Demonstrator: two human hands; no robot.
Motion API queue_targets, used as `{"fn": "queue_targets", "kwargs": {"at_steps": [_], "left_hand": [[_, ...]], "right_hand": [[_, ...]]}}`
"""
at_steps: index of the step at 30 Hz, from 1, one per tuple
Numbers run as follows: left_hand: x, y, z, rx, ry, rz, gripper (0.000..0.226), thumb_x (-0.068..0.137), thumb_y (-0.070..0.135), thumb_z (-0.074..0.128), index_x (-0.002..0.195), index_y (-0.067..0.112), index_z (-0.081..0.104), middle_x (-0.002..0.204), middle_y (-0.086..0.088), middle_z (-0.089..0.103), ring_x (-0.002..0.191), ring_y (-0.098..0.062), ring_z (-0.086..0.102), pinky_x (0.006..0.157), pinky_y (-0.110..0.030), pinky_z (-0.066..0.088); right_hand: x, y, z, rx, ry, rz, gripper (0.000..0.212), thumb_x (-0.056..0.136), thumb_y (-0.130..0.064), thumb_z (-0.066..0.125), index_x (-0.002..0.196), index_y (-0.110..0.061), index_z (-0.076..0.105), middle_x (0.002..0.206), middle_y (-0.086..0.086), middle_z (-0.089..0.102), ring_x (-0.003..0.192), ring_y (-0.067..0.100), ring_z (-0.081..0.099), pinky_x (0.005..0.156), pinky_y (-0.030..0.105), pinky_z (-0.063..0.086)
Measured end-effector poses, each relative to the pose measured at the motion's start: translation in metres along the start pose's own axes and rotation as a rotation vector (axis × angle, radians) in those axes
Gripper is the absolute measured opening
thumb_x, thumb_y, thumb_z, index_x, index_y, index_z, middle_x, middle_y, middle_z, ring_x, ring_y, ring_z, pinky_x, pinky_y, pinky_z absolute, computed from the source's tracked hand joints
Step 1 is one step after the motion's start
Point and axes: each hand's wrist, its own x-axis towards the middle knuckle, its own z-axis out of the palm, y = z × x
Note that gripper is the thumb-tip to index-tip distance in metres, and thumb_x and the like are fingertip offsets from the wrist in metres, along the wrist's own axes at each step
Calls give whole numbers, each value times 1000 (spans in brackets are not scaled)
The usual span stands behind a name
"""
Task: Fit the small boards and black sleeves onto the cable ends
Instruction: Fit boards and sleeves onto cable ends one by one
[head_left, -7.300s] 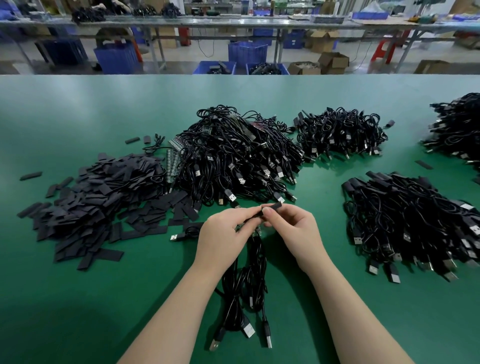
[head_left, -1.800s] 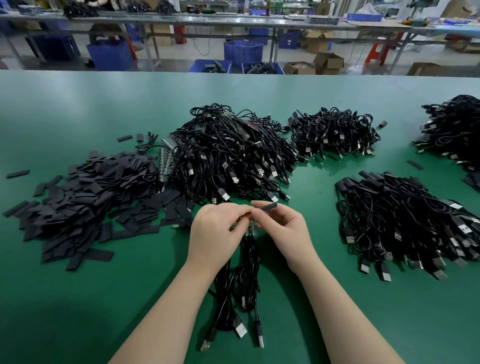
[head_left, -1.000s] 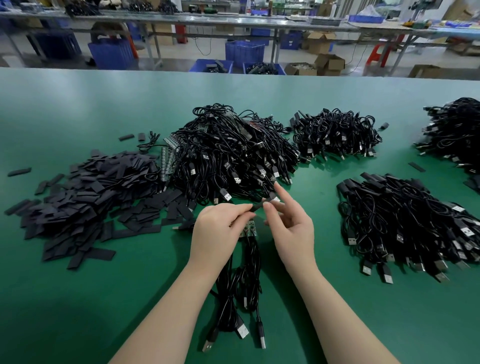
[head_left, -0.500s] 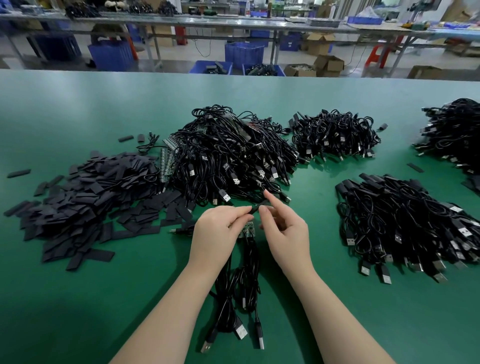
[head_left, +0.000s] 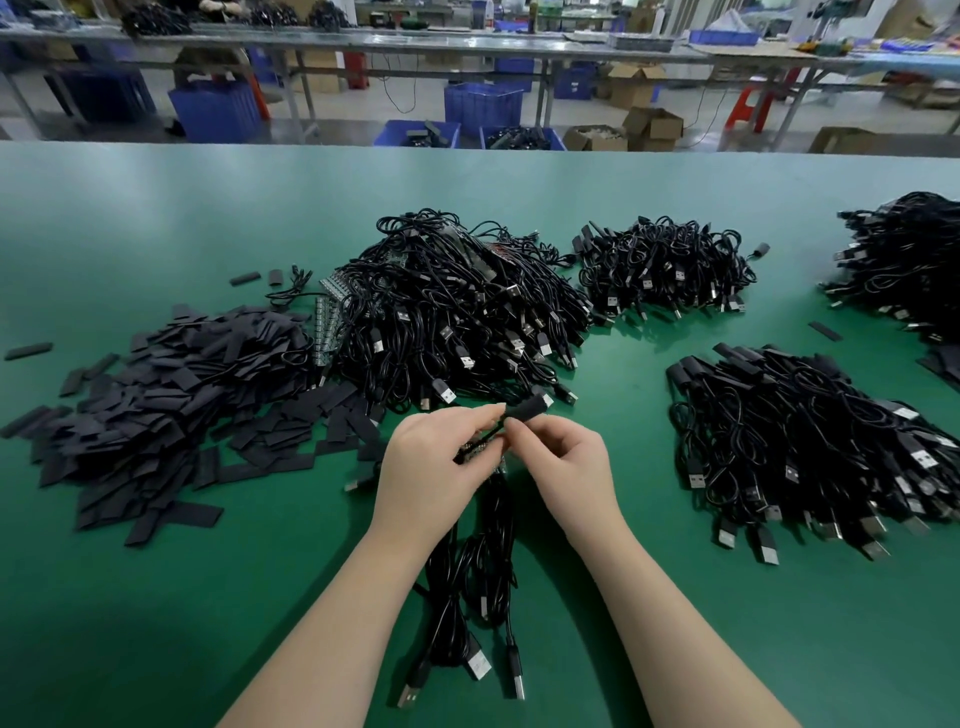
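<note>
Sleeve (head_left: 525, 408) pinched btwn left hand (head_left: 436, 465) & right hand (head_left: 563, 460).

The left hand (head_left: 434, 462) hides most of the small board (head_left: 475, 447) and the cable ends, the far-right cable pile (head_left: 904, 265) is cut by the frame edge, and the far benches are blurred.

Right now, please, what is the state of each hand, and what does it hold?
Left hand: closed, gripping a small board and a bunch of cables.
Right hand: closed, fingers pinching a black sleeve.
</note>
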Motion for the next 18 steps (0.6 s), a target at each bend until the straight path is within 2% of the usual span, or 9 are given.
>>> {"fn": "queue_targets", "kwargs": {"at_steps": [1,4,7,9,12,14,15,17,18], "left_hand": [[0,-1,0,11,-12,8,32,81,14,76,112,19,74,101,10,73,95,-6,66,87,-41,52],[1,-2,-1,74,7,43,20,83,16,74,102,20,77,93,10,74,87,-10,69,81,-44,53],[0,-4,-2,77,12,41,17,84,17,67,98,17,78,89,8,74,84,-12,68,79,-45,53],[0,-5,-2,66,2,39,18,84,13,70,100,16,77,91,7,74,86,-12,68,81,-46,53],[0,-3,-1,43,22,34,30,83,19,76,112,20,73,107,11,72,100,-6,65,94,-40,50],[0,-1,-3,59,77,40,40,87,37,70,123,20,66,120,13,64,112,0,57,101,-27,40],[0,0,-4,66,111,47,41,91,41,63,126,19,64,123,13,62,115,0,54,101,-25,38],[0,-1,-5,62,165,51,38,97,37,49,125,17,64,124,9,63,117,-1,53,100,-29,42],[-1,-2,-6,62,183,52,37,97,33,47,124,16,65,122,8,64,116,-2,54,99,-32,44]], "right_hand": [[1,0,0,43,30,17,21,93,-21,68,73,-16,72,66,13,63,61,9,52,58,18,41],[1,-1,-2,149,53,44,22,94,-19,67,75,-26,76,76,2,74,71,6,67,67,14,48],[-1,0,3,47,-3,18,12,90,-21,72,80,-26,78,82,2,75,78,12,69,73,26,54],[-2,-1,4,20,4,-8,10,88,-19,75,83,-26,79,85,-2,76,83,13,71,77,25,56],[-4,-8,0,91,21,-3,12,89,-14,72,82,-21,79,85,5,75,80,14,67,76,27,54],[-5,-19,-7,261,86,43,13,91,-14,69,83,-21,77,91,8,75,84,15,67,81,29,54],[-3,-28,-13,381,131,61,11,92,-15,66,86,-19,74,94,8,76,88,17,68,85,30,54],[3,-50,-36,568,257,29,4,93,-16,62,90,-15,65,91,5,75,86,20,69,85,32,57],[6,-62,-51,561,344,-28,3,94,-15,62,91,-15,64,84,2,74,81,17,69,79,29,58]]}}
